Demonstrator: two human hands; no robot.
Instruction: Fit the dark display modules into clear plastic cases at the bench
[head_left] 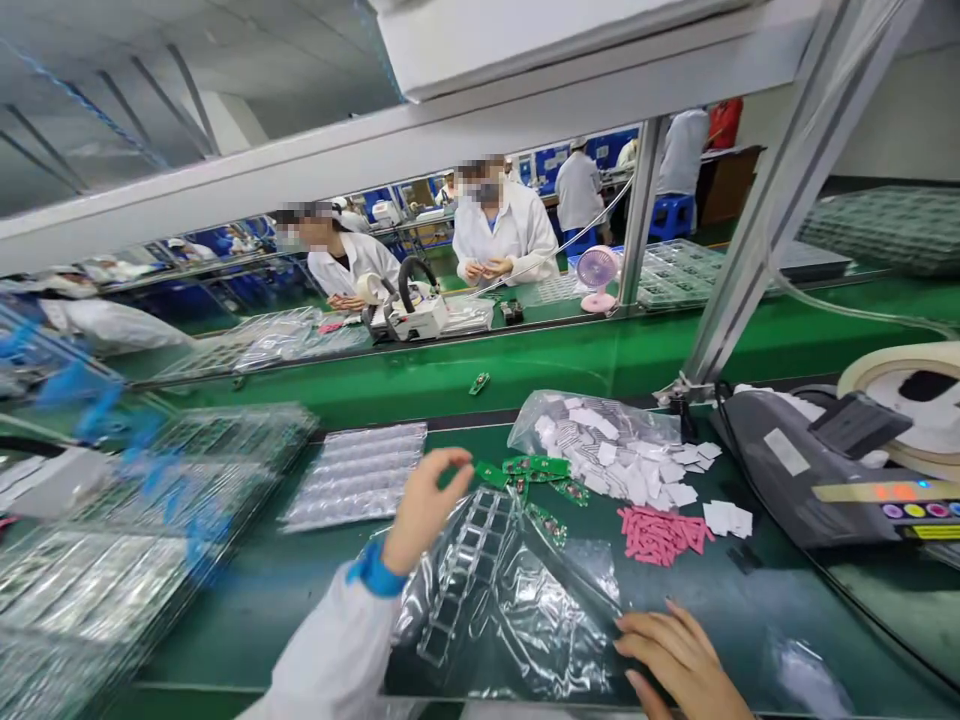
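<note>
My left hand [429, 502], with a blue band at the wrist, hovers over the clear plastic. Its fingers are curved, with a gap between thumb and forefinger and nothing seen between them. Just right of its fingertips lie several green circuit boards [536, 467] in a loose group. A clear plastic tray [466, 575] with a row of square pockets lies under and beside that hand, next to crinkled clear plastic film [555, 620]. Low on the right, my right hand [675, 655] has its fingers stretched out at the film's right edge; whether it touches the film I cannot tell.
White paper pieces [652, 470] spill from a clear bag beside a pile of pink strips [660, 533]. A grey tape dispenser [817, 460] stands right. Stacked clear trays [112, 570] fill the left; a ridged tray [360, 470] lies behind. Co-workers sit beyond the green belt [375, 385].
</note>
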